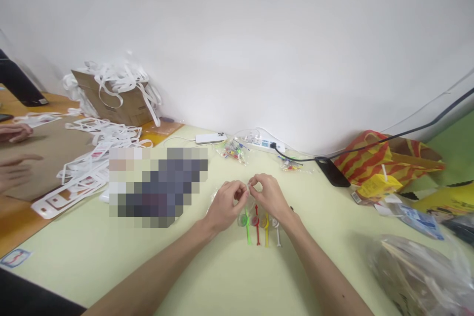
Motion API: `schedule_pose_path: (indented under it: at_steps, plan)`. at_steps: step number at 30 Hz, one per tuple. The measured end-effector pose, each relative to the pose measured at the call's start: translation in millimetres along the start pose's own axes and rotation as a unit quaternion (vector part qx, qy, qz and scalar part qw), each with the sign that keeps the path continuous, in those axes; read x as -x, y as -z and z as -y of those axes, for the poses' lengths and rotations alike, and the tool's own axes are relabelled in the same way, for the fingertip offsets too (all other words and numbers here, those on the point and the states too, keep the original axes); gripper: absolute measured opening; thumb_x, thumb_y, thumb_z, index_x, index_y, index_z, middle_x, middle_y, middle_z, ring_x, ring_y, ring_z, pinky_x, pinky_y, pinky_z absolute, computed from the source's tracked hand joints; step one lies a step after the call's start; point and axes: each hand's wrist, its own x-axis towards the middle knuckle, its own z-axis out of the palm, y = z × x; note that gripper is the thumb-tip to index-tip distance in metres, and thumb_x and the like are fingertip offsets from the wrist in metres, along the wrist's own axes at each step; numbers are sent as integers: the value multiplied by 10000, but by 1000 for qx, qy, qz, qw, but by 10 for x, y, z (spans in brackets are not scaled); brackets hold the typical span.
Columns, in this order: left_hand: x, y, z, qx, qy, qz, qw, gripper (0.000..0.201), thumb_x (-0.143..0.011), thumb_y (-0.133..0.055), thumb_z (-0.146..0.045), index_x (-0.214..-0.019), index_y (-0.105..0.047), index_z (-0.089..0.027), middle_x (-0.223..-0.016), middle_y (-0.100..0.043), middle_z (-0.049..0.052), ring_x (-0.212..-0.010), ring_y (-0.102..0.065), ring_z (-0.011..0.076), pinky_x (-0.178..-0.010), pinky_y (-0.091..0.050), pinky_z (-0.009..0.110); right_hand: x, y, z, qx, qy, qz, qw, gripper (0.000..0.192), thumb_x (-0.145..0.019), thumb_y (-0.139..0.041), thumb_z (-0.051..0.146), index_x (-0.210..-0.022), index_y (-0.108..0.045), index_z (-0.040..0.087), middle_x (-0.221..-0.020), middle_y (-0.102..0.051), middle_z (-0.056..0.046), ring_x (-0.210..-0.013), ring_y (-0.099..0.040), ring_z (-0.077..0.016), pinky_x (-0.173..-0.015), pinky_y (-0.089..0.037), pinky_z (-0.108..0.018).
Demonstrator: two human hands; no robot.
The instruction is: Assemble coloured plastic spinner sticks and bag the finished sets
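Note:
My left hand (229, 203) and my right hand (269, 194) meet fingertip to fingertip above the pale green table (207, 276). Both are closed in a pinch on a small clear plastic piece (250, 198), whose exact kind I cannot make out. Just below them lie thin plastic sticks with round discs, side by side: a green one (248, 232), a red one (257, 234), a yellow one (266, 234) and a white one (278, 237). The red one ends in an arrow tip; my hands partly cover the others' upper ends.
Clear bags of small coloured parts (235, 150) lie by a power strip (266, 144) and a white phone (210, 138). White straps (92, 158), a cardboard box (122, 103) and another person's hands (17, 168) are at left. A black phone (332, 172) and a yellow drink carton (377, 187) are right.

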Motion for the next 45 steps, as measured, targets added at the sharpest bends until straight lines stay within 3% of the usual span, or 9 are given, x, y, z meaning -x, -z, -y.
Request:
schedule_pose_path:
  at_steps: [8, 15, 23, 29, 33, 36, 40, 42, 45]
  plan:
    - [4, -11, 15, 20, 1, 48, 999, 173, -974, -456, -270, -835, -533, -203, -792, -608, -13, -747, -536, 152, -785, -403, 309, 27, -78, 26, 11, -46, 22, 999, 108, -794, -558, 159, -768, -474, 223, -677, -587, 42, -614, -527, -139, -573, -342, -230]
    - [-58, -3, 168, -29, 57, 24, 998, 178, -977, -446, -303, -846, -523, -210, -774, -609, -14, -734, -546, 165, -751, -397, 317, -13, 114, 77, 92, -100, 15, 991, 73, -820, -579, 226, -848, -515, 207, -888, -630, -45, -872, -552, -213, -768, -355, -302]
    - [-90, 7, 244, -36, 64, 30, 997, 174, -956, -470, -303, -824, -539, -213, -805, -648, -1, -755, -575, 179, -749, -412, 324, 89, 292, 522, 119, -107, 240, 957, 309, -753, -699, 327, -539, -521, 194, -505, -530, 53, -585, -504, -135, -877, -321, -354]
    - [-88, 6, 252, -44, 57, 44, 996, 161, -938, -491, -306, -821, -556, -217, -796, -654, 4, -757, -587, 189, -775, -415, 338, 124, 135, 658, 143, -121, 287, 939, 373, -660, -670, 138, -435, -374, 166, -444, -436, 48, -601, -515, -142, -903, -311, -385]
    - [-92, 10, 275, -46, 57, 42, 996, 185, -954, -453, -323, -837, -549, -216, -789, -647, 11, -748, -572, 191, -760, -414, 340, 95, 229, 677, 92, -123, 327, 932, 229, -704, -640, 158, -510, -520, 176, -540, -559, 34, -618, -537, -132, -797, -383, -304]
    - [-99, 19, 285, -43, 55, 49, 996, 191, -958, -428, -312, -828, -527, -214, -744, -623, 1, -697, -541, 184, -715, -404, 331, 78, 453, 741, -84, -126, 359, 921, 149, -782, -644, 308, -690, -611, 196, -689, -625, 28, -647, -570, -136, -627, -405, -247]
    - [-102, 36, 264, -35, 47, 59, 997, 164, -937, -455, -284, -804, -515, -210, -726, -605, -4, -685, -527, 180, -676, -391, 316, 59, 711, 712, -325, -155, 309, 880, 178, -847, -615, 369, -850, -532, 212, -810, -687, -9, -705, -648, -168, -675, -485, -283]
    - [-99, 47, 241, -33, 45, 56, 997, 173, -951, -444, -288, -813, -513, -210, -741, -605, -1, -709, -534, 182, -690, -392, 316, 41, 742, 583, -310, -160, 266, 899, 174, -857, -607, 359, -876, -513, 213, -827, -709, -27, -716, -665, -177, -711, -495, -302]
    - [-94, 63, 213, -30, 46, 51, 997, 181, -972, -422, -296, -834, -505, -213, -740, -594, -8, -722, -538, 181, -714, -390, 316, 6, 662, 307, -148, -157, 173, 961, 105, -838, -604, 293, -872, -552, 209, -774, -698, -17, -689, -646, -171, -685, -468, -285]
